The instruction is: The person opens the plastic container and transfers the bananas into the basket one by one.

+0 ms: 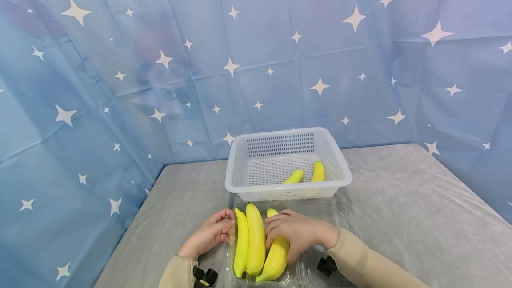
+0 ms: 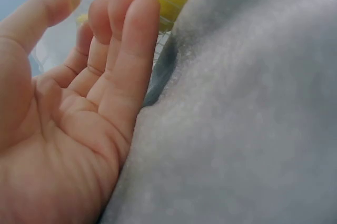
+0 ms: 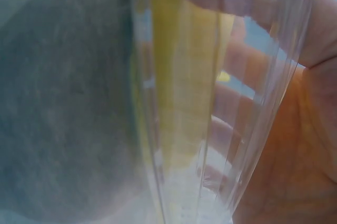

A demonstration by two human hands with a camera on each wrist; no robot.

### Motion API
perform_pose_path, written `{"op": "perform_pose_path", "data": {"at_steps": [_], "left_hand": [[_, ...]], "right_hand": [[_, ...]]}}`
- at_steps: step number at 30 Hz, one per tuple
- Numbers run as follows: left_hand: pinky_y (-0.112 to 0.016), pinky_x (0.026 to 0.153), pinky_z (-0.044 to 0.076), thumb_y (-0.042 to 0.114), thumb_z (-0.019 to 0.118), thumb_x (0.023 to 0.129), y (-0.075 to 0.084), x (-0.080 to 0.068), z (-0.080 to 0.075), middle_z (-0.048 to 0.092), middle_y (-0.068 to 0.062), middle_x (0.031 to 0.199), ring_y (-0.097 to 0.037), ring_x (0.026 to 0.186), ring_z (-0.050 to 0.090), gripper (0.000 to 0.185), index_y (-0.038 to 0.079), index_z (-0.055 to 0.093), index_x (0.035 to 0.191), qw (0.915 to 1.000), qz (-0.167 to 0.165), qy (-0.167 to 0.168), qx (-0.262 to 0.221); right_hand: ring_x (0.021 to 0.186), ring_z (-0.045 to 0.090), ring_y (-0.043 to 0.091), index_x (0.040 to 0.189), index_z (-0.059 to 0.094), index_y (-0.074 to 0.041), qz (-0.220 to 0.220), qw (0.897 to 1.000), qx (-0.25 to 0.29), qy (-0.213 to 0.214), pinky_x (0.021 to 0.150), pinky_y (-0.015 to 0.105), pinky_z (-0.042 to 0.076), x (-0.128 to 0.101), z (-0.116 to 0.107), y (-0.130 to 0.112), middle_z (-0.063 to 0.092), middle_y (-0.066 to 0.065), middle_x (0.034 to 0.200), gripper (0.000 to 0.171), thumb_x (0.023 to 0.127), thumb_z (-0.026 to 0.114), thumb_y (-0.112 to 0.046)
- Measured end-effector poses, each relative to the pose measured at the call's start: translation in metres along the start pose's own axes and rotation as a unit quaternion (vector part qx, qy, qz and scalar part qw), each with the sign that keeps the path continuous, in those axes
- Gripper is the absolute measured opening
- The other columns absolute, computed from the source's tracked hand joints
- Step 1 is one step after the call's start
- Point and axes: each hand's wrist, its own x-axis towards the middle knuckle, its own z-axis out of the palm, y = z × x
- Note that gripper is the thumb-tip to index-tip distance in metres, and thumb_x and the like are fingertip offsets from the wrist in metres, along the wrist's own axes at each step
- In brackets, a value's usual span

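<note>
Grey cloth-covered table [image 1: 400,199] carries everything. White perforated plastic basket [image 1: 244,154] sits mid-table with two yellow bananas [image 1: 307,174] already inside. Just in front of the basket: clear plastic clamshell tray [image 1: 340,217] holding three more yellow bananas [image 1: 256,243], none lifted yet. By my read roughly two in, three left. Right hand [image 1: 298,232] lies over the rightmost tray banana, fingers curled on it, grasping. Left hand [image 1: 210,234] touches the tray's left edge, fingers straight and relaxed, holding nothing.
</note>
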Motion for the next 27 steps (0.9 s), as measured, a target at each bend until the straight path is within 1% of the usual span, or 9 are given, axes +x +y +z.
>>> {"op": "perform_pose_path", "data": {"at_steps": [4,11,16,20,27], "left_hand": [[-0.028,0.062,0.055,0.009,0.051,0.099,0.0011,0.0021,0.0008,0.055,-0.001,0.075,-0.011,0.063,0.06,0.007,0.008,0.045,0.103,1.0,0.001,-0.001,0.003],[-0.028,0.063,0.055,0.006,0.046,0.1,0.0025,0.0005,0.0003,0.055,-0.001,0.076,-0.011,0.063,0.06,0.004,0.009,0.046,0.103,1.0,-0.005,-0.006,0.005],[-0.028,0.063,0.056,0.005,0.046,0.1,0.0026,-0.0013,-0.0003,0.055,-0.001,0.076,-0.012,0.064,0.061,0.005,0.009,0.045,0.103,0.9998,0.003,-0.019,0.0],[-0.028,0.063,0.056,0.005,0.046,0.1,0.0032,-0.001,-0.0008,0.056,-0.001,0.076,-0.012,0.064,0.062,0.006,0.009,0.045,0.103,0.9998,0.007,-0.02,0.002],[-0.028,0.063,0.055,0.005,0.044,0.101,0.0015,-0.0002,-0.001,0.056,-0.002,0.077,-0.013,0.065,0.062,0.005,0.009,0.045,0.104,0.9999,0.001,-0.015,0.005]], "right_hand": [[0.134,0.04,0.02,0.108,0.068,-0.032,-0.001,1.0,0.002,-0.001,0.105,0.048,0.031,-0.0011,-0.0014,0.0013,0.058,-0.018,0.124,0.047,0.065,0.084,-0.019],[0.133,0.042,0.017,0.11,0.068,-0.033,-0.02,1.0,0.011,0.003,0.102,0.044,0.032,-0.0013,0.0001,0.0039,0.059,-0.022,0.116,0.048,0.066,0.086,-0.026],[0.132,0.042,0.015,0.11,0.068,-0.033,-0.025,1.0,0.016,0.005,0.102,0.043,0.031,-0.0016,0.0007,0.0036,0.059,-0.023,0.115,0.048,0.066,0.086,-0.027],[0.132,0.041,0.015,0.11,0.068,-0.034,-0.026,0.999,0.02,0.002,0.101,0.043,0.031,-0.0013,-0.0007,0.0039,0.059,-0.024,0.114,0.048,0.067,0.086,-0.027],[0.13,0.043,0.013,0.111,0.068,-0.034,-0.04,0.999,0.017,0.003,0.1,0.044,0.03,-0.0015,0.0005,0.0057,0.059,-0.025,0.118,0.048,0.067,0.086,-0.03]]}}
